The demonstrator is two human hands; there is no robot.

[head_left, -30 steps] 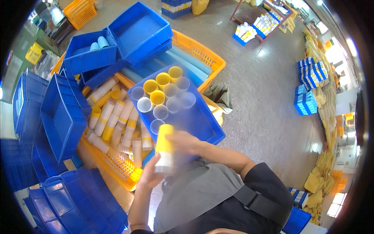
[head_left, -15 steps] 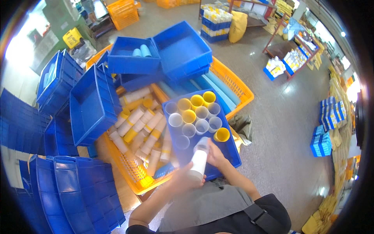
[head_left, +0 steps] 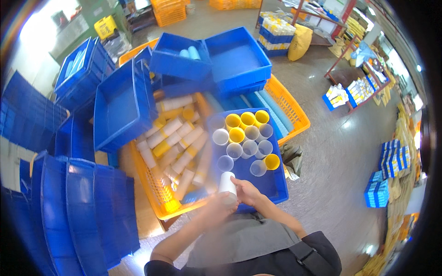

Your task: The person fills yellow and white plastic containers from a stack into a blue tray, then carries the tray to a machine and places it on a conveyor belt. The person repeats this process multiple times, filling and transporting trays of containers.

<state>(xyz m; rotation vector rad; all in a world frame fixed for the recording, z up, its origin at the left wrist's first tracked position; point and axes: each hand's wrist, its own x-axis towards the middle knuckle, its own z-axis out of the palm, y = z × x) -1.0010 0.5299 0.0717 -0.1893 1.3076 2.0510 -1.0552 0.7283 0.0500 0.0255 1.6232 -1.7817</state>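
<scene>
A white tube is held slantwise over the near left part of a blue tray. My left hand, smeared by motion, is closed round its lower end. The fingers of my right hand grip the tube's right side. Ahead of them several open-topped cylinders stand upright in the tray: yellow ones and whitish, translucent ones. The translucent cylinder nearest my right hand stands beside a yellow one.
To the left, an orange crate holds many loose white and yellow tubes. Blue bins are stacked around it at the left and back. Another orange crate holds light-blue rolls. Floor stretches to the right.
The translucent cylinder that was at the white tube's upper end in my right hand now stands in the tray. My right hand has come back onto the white tube. The whole view has shifted.
</scene>
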